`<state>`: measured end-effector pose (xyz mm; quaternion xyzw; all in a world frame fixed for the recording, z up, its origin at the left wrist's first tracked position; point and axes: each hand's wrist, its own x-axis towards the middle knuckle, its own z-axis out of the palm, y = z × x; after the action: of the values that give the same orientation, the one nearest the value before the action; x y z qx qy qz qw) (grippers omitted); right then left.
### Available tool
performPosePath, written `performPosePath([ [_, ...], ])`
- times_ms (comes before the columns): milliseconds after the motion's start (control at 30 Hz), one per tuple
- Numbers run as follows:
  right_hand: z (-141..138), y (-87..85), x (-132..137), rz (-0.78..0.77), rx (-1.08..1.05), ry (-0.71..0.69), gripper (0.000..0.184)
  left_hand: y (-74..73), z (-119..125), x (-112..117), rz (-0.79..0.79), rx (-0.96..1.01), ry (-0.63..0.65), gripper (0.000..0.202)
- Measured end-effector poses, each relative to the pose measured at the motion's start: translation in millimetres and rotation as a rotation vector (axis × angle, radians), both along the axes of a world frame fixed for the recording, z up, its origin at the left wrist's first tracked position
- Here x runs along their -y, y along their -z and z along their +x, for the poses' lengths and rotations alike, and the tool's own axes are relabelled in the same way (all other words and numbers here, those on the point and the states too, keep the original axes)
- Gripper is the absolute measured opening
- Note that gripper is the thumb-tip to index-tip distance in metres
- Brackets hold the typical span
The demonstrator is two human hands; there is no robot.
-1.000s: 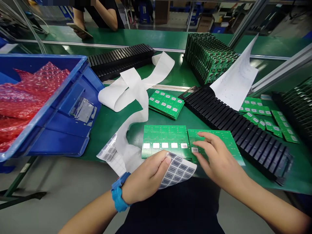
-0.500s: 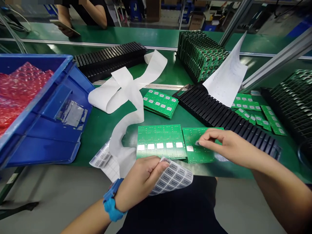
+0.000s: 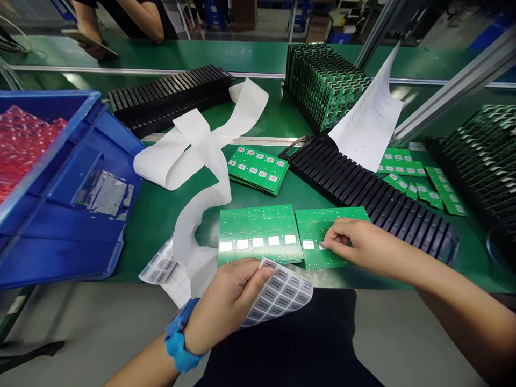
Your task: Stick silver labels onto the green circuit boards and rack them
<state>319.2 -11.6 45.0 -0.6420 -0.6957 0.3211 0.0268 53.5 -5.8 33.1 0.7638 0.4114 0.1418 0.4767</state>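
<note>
My left hand pinches a sheet of printed labels between thumb and fingers at the bench's front edge. My right hand is closed at the fingertips on a small label, pressed against the right green circuit board. One white label sits on that board, just left of my fingertips. Beside it on the left lies another green circuit board panel with a row of several white labels. The label strip's white backing curls away behind my left hand.
A blue bin with red bubble wrap stands at left. Black slotted racks and a stack of labelled boards lie behind. Upright boards fill a rack, near a leaning paper sheet. Across the bench, a person's hand holds a flat object.
My right hand has lowered the label from above the right board onto its surface, beside the first label. My left hand keeps hold of the label sheet. The view has shifted slightly.
</note>
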Motion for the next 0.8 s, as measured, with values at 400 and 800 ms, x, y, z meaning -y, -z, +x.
performPosePath([
  [400,-31.3,-3.7,34.8,0.496,0.584,-0.154,0.025,3.4,0.7,0.7,0.013,-0.010,0.004,0.036],
  [800,31.8,-5.1,11.5,0.047,-0.130,-0.045,0.035,-0.4,1.7,1.4,0.033,0.118,-0.106,0.029],
])
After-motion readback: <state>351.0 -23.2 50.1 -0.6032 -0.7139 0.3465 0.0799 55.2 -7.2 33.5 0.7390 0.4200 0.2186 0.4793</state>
